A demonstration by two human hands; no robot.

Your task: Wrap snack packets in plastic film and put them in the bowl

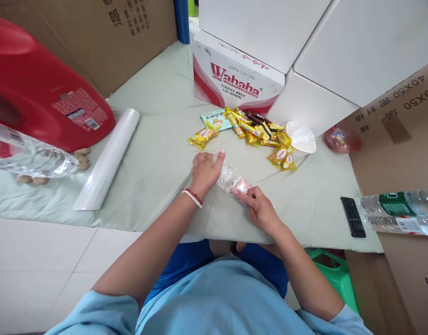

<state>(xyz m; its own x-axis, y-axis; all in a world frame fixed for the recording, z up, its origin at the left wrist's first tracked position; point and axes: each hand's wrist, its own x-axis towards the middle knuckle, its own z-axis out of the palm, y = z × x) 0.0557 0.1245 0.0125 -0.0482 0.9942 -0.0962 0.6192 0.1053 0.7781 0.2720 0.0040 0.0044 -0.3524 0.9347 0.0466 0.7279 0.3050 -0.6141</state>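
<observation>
Clear crinkled plastic wrap (229,177) lies on the cloth-covered table in front of me, with something pink (243,185) inside its right end. My right hand (260,208) is closed on that pink end, thumb on top. At the wrap's left end is my left hand (206,173), thumb spread away from the bent fingers; whether it touches the wrap I cannot tell. Beyond my hands are a yellow-wrapped snack (203,135), a pile of yellow and brown packets (257,128), a light green packet (217,120) and a white bowl (302,138).
To the left are a white roll (107,158), a large red jug (50,88), a water bottle (29,151) and some brown nuts (82,160). A Wahaha carton (237,77) stands behind. At right are a red-lidded container (342,139), a black phone (353,217) and bottles (397,204).
</observation>
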